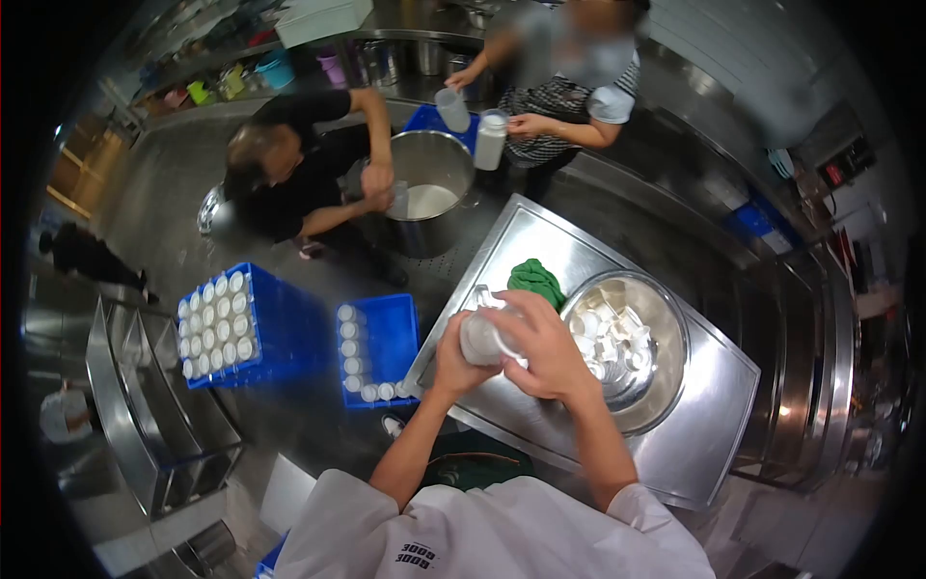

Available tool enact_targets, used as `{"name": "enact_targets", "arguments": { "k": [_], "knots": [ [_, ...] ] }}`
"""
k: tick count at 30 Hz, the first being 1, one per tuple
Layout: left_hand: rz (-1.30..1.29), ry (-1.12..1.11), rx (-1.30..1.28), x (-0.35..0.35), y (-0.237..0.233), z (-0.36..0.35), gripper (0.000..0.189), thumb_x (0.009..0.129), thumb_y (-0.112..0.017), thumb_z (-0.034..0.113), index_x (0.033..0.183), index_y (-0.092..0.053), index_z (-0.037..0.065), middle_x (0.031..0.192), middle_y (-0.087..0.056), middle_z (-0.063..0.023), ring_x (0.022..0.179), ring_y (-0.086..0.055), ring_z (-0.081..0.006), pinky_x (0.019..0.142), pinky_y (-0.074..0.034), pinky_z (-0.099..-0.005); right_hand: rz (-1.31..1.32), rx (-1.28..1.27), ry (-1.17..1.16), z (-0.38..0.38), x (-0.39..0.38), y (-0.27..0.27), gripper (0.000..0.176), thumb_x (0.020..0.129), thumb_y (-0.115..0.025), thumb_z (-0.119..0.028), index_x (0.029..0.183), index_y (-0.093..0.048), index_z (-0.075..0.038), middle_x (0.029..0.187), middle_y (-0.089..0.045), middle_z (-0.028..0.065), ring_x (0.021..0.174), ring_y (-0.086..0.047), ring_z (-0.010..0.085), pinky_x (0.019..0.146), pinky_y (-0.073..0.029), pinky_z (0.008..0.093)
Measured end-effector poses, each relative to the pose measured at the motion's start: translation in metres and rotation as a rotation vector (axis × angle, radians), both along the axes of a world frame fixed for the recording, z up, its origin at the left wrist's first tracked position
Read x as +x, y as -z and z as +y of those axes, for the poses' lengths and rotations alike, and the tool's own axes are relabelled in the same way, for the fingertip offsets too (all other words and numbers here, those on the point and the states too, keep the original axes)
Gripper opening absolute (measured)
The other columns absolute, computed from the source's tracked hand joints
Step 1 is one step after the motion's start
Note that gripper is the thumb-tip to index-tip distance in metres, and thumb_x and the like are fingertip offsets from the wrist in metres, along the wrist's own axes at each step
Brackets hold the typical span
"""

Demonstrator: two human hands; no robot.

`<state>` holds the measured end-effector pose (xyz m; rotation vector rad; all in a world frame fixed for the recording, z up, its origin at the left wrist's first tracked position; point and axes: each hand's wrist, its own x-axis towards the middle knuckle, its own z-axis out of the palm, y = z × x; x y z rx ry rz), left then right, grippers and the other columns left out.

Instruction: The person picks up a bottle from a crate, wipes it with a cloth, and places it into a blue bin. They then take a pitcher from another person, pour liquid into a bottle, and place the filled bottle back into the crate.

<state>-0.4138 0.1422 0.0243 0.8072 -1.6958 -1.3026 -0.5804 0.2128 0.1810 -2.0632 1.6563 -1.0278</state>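
Both my hands are on a translucent plastic jug [479, 340] with whitish contents or top, held above the steel table. My left hand [453, 362] is wrapped round its left side. Across its top and right side, my right hand [542, 349] presses with bent fingers, so part of the jug is hidden. A bunched green cloth [536, 280] lies on the table just beyond my hands. To the right stands a large steel bowl [678, 362] with many white plastic lids [610, 333] heaped inside.
The steel table [709, 425] has a raised rim. Left of it, a blue crate [410, 328] holds white-capped jugs; a stack of blue crates [289, 323] holds more. Beyond, one person [328, 164] reaches into a big steel pot [439, 232]; another person [569, 87] holds two jugs.
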Motion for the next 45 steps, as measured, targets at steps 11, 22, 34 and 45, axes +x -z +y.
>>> {"name": "enact_targets", "arguments": {
  "k": [11,22,34,45],
  "knots": [
    [-0.061,0.152,-0.081,0.125,-0.042,0.006,0.093,0.058,-0.1,0.028,0.138,-0.059,0.006,0.136,-0.063,-0.0153,0.124,-0.066,-0.0341,0.104,-0.053,-0.044,0.304,0.075,-0.813,-0.059,0.076,-0.021,0.074,0.091,-0.065,-0.05,0.154,-0.053,-0.013,0.155,-0.049,0.0213,0.15,-0.042,0.0426,0.127,-0.025,0.0627],
    [0.004,0.141,-0.012,0.258,-0.031,-0.012,0.092,0.054,-0.101,0.026,0.134,-0.062,0.007,0.127,-0.067,-0.0132,0.118,-0.067,-0.0338,0.101,-0.054,-0.0425,0.52,0.093,-1.078,-0.106,0.209,-0.02,0.075,0.077,-0.086,-0.033,0.146,-0.058,-0.024,0.142,-0.055,0.0134,0.133,-0.056,0.036,0.116,-0.044,0.0528],
    [-0.155,-0.258,0.25,0.472,0.064,-0.105,0.085,0.083,-0.087,0.02,0.156,-0.047,0.003,0.153,-0.055,-0.0175,0.144,-0.051,-0.0309,0.122,-0.037,-0.042,0.503,0.312,-0.634,-0.165,0.35,0.118,0.066,0.073,-0.089,-0.029,0.13,-0.06,-0.014,0.114,-0.055,0.0131,0.095,-0.068,0.0335,0.075,-0.059,0.0461],
    [-0.148,-0.495,1.034,0.574,0.243,0.129,0.058,0.099,-0.071,0.011,0.152,-0.049,0.002,0.149,-0.058,-0.0138,0.144,-0.053,-0.0264,0.119,-0.04,-0.0387,0.496,0.601,0.0,-0.182,0.349,0.492,0.065,0.078,-0.088,-0.024,0.135,-0.058,-0.014,0.12,-0.055,0.0155,0.106,-0.066,0.0396,0.087,-0.059,0.0503]
  ]
}}
